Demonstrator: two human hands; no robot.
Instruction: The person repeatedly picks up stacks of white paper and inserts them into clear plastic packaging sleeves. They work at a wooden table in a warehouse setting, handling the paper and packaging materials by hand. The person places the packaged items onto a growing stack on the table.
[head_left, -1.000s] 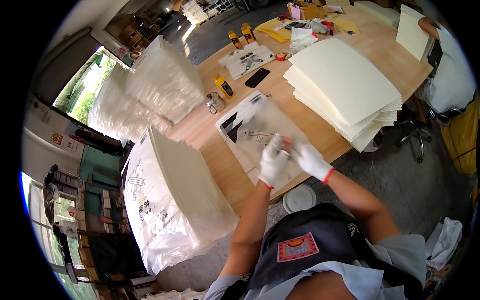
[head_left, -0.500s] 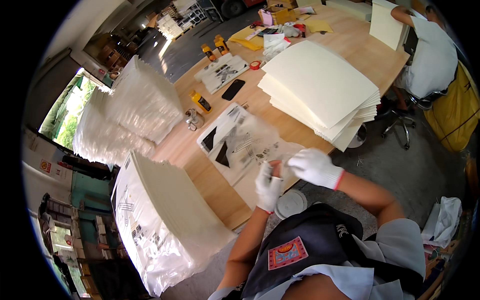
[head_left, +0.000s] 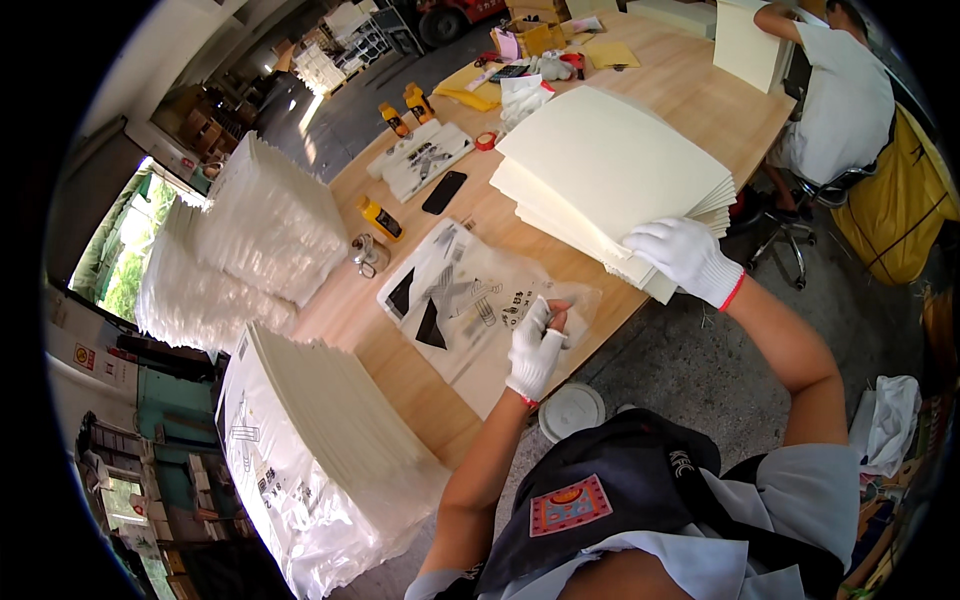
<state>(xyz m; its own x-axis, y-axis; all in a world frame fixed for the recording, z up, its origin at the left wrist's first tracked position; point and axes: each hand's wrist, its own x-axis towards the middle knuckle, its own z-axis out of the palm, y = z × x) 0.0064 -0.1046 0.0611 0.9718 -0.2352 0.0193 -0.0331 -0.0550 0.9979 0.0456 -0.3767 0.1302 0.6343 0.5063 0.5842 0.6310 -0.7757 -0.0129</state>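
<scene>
My left hand (head_left: 535,352), in a white knitted glove with bare fingertips, pinches the near edge of a clear printed plastic bag (head_left: 470,300). The bag lies flat on the wooden table, with black shapes on it. At the near corner of a stack of cream sheets (head_left: 610,170), my gloved right hand (head_left: 680,258) has its fingers curled over the edge. The thumb is hidden, and how many sheets lie within the grip cannot be told. The sheets are fanned unevenly along the near side.
A bagged sheet stack (head_left: 330,450) stands at the near left, with taller wrapped stacks (head_left: 265,220) behind. Beyond the bag are a phone (head_left: 444,192), a yellow bottle (head_left: 380,217), a glass jar (head_left: 369,256) and red tape (head_left: 486,141). A co-worker (head_left: 840,110) sits at the far right.
My right hand has moved right, from beside my left hand to the corner of the cream stack. My left hand stays at the bag's edge. The whole view has shifted slightly.
</scene>
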